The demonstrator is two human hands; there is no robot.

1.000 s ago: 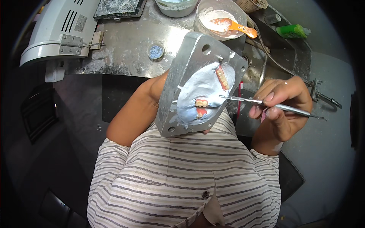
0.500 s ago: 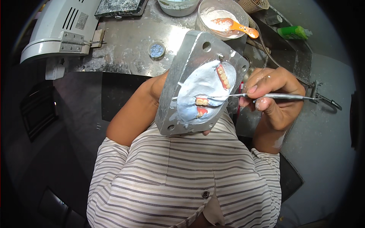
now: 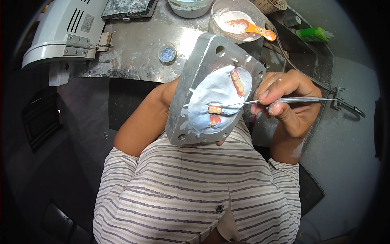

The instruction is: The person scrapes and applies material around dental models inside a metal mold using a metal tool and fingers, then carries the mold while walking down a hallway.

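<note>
My left hand supports a grey metal dental flask from beneath, tilted before my chest. Most of that hand is hidden behind it; a fingertip shows at the lower edge. Pale blue-white plaster fills the flask's oval opening. Set in the plaster are a longer row of artificial teeth in pink wax, a short row and a small pink piece. Pinched in my right hand is a slim metal dental carving tool. Its thin tip reaches to the right end of the short row.
A small cup of blue material stands on the metal bench. Behind the flask are a tub of white powder with an orange scoop and a pale bowl. A white machine is at left, a green packet at right.
My right hand and the tool have shifted slightly left, and the tool's tip now lies nearer the short row of teeth. The flask has barely moved.
</note>
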